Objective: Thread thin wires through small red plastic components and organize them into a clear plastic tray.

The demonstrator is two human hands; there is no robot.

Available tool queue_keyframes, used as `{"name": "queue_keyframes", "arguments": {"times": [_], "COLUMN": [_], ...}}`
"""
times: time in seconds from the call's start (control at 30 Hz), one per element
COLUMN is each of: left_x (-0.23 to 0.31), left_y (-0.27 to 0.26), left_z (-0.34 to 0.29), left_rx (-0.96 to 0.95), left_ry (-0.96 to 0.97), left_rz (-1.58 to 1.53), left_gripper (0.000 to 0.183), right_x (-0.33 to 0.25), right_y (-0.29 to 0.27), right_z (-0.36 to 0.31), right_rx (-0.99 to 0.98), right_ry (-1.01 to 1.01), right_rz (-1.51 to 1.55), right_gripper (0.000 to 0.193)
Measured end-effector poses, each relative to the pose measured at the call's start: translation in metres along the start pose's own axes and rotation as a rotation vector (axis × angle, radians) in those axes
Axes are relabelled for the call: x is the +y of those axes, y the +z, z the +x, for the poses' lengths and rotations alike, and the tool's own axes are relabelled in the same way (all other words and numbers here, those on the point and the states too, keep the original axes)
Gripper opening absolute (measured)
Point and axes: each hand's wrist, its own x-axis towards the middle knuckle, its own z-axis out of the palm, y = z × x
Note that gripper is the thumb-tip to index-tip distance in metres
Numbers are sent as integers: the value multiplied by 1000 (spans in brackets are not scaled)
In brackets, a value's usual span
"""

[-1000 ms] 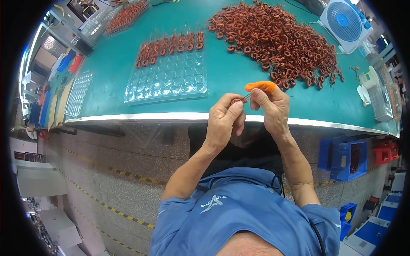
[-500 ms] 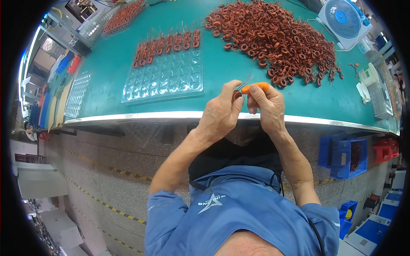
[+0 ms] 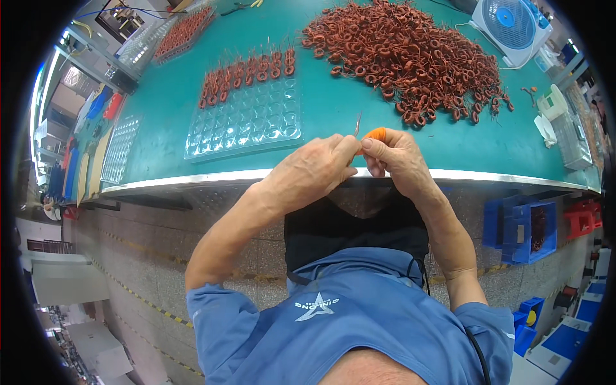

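Note:
My left hand (image 3: pixel 316 165) is closed in front of the table edge, its thumb and fingers pinched together. Wire leads (image 3: pixel 358 123) stick up above its fingertips; the ring coil they belong to is hidden behind the fingers. Close against it, my right hand (image 3: pixel 399 157) wraps round an orange-handled tool (image 3: pixel 377 135), whose working end is out of sight. Left of my hands lies a clear plastic tray (image 3: pixel 247 131) with round pockets. Copper-coloured ring coils (image 3: pixel 249 76) stand in its far rows with leads upward, while the near pockets hold none.
A large heap of ring coils (image 3: pixel 410 61) covers the far right of the green table (image 3: pixel 346 83). A fan (image 3: pixel 513 25) stands behind it. Another filled tray (image 3: pixel 186 32) lies at the far left. Blue bins (image 3: pixel 523 231) sit below the table on the right.
My left hand has turned over the coil, which its fingers now hide, and its elbow has swung outward. The leads stand closer together. My right hand now covers more of the orange handle.

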Motion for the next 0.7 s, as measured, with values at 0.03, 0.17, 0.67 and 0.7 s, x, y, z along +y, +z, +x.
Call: {"name": "queue_keyframes", "arguments": {"times": [0.03,0.17,0.67,0.7], "left_x": [0,-4,14,17], "left_y": [-2,-4,53,57], "left_z": [-1,-2,-7,-9], "left_rx": [-20,-65,556,580], "left_ry": [-19,105,-249,-270], "left_rz": [-116,227,-1263,-1257], "left_gripper": [25,24,29,30], "right_x": [-1,4,-4,-2], "right_y": [-1,-2,6,8], "right_z": [0,3,11,11], "right_rx": [-40,-40,38,41], "right_ry": [28,97,-136,-176], "right_rz": [9,-31,-1,-14], "right_gripper": [25,25,22,23]}}
